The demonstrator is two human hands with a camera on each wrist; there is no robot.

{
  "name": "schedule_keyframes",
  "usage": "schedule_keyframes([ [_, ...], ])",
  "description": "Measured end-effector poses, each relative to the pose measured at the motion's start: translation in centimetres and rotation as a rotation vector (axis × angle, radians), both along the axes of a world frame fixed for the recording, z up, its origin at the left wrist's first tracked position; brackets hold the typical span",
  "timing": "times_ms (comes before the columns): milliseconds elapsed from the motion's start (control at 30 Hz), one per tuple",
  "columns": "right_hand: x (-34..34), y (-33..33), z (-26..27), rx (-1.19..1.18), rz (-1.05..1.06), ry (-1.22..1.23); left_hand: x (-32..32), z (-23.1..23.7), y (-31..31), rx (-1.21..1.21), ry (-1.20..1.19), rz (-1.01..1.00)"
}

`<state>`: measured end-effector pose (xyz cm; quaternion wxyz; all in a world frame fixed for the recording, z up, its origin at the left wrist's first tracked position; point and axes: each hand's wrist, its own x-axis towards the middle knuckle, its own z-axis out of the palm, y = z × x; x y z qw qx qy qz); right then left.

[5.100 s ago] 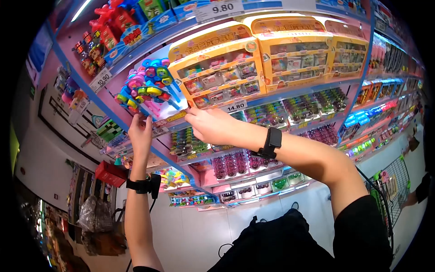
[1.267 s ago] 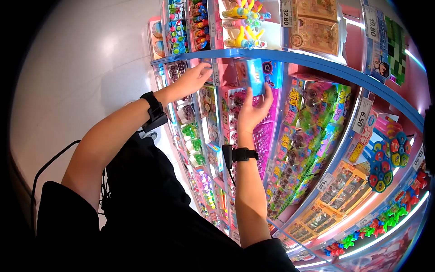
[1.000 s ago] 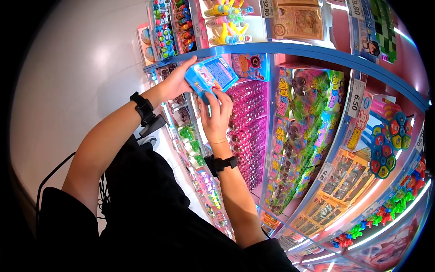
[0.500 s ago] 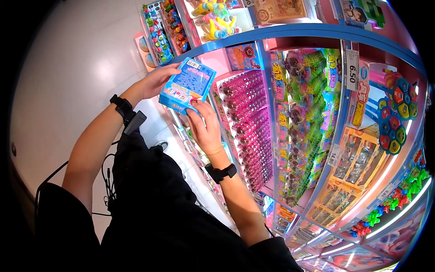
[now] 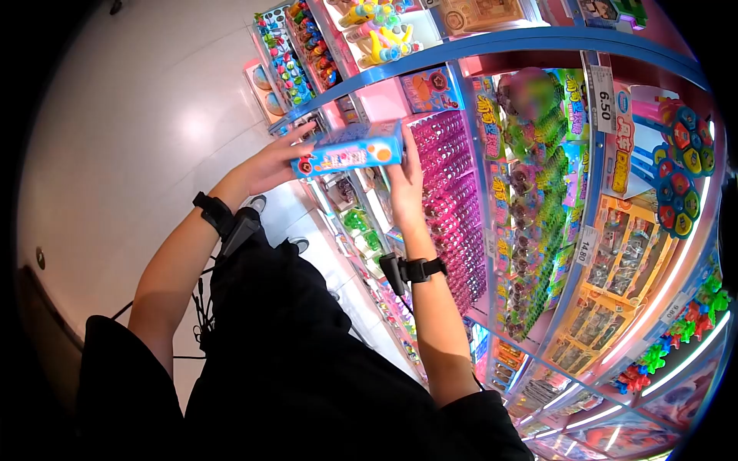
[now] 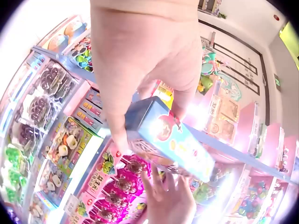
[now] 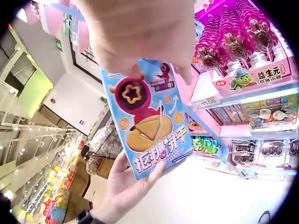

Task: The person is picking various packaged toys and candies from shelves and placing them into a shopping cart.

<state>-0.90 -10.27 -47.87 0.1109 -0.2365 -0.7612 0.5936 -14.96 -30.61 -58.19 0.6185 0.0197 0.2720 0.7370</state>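
A flat blue box of biscuits (image 5: 346, 157) is held between both hands in front of the shelves, a narrow side facing up toward the head camera. My left hand (image 5: 265, 167) grips its left end, thumb and fingers on opposite faces, as the left wrist view shows. At its right end my right hand (image 5: 407, 187) holds on, fingers against the edge. The right wrist view shows the box front (image 7: 148, 119), with a red horned figure and a large round biscuit. There the left hand (image 7: 128, 189) supports the lower edge.
A similar blue box (image 5: 432, 90) stands on the shelf behind. Beside it are rows of pink-wrapped lollipops (image 5: 453, 207) and green packs (image 5: 530, 200). A blue shelf edge (image 5: 492, 42) curves above the hands. Pale floor (image 5: 154, 100) lies to the left.
The right hand alone held the box near the shelf, then the left hand took hold too. Since half a second ago, the box has turned from its printed back to a narrow side.
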Motion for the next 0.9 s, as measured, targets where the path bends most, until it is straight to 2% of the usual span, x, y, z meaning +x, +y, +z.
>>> schedule_keyframes([
  [33, -0.7, -0.9, 1.6, -0.290, -0.025, -0.009, 0.3, 0.4, -0.4, -0.027, 0.030, 0.046],
  [100, -0.9, -1.5, 3.4, -0.542, -0.097, -0.051, 1.5, 1.4, -0.7, -0.076, 0.093, 0.136],
  [133, -0.8, -0.8, 2.8, -0.545, -0.043, -0.061, 1.8, 1.8, -1.0, -0.068, 0.116, 0.121],
  [233, -0.8, -0.9, 2.1, -0.437, -0.005, -0.028, 2.5, 2.1, -1.7, -0.226, 0.412, 0.155],
  [367, -0.8, -1.7, 1.7, -0.414, -0.045, -0.004, 3.7, 2.2, -2.1, -0.326, 0.625, 0.146],
  [500, -0.4, -1.7, 1.2, -0.345, -0.039, 0.008, 4.1, 2.1, -2.8, -0.347, 0.719, 0.118],
  [633, 0.6, -1.8, 2.1, -0.277, -0.074, -0.021, 4.2, 3.3, -3.7, -0.324, 0.761, 0.030],
  [667, 1.2, -1.8, 2.5, -0.272, -0.090, -0.029, 4.7, 3.8, -3.8, -0.246, 0.746, 0.072],
  [733, 2.0, -2.6, 3.1, -0.289, -0.158, 0.010, 6.3, 3.0, -3.2, -0.270, 1.049, 0.158],
  [800, 3.0, -3.2, 3.9, -0.262, -0.168, 0.023, 7.5, 3.0, -3.3, -0.250, 1.185, 0.185],
  [833, 4.0, -3.8, 4.5, -0.322, -0.229, 0.027, 7.6, 3.4, -3.4, -0.217, 1.157, 0.135],
  [900, 6.6, -4.1, 5.4, -0.350, -0.191, 0.038, 8.1, 3.8, -3.5, -0.155, 1.090, 0.025],
])
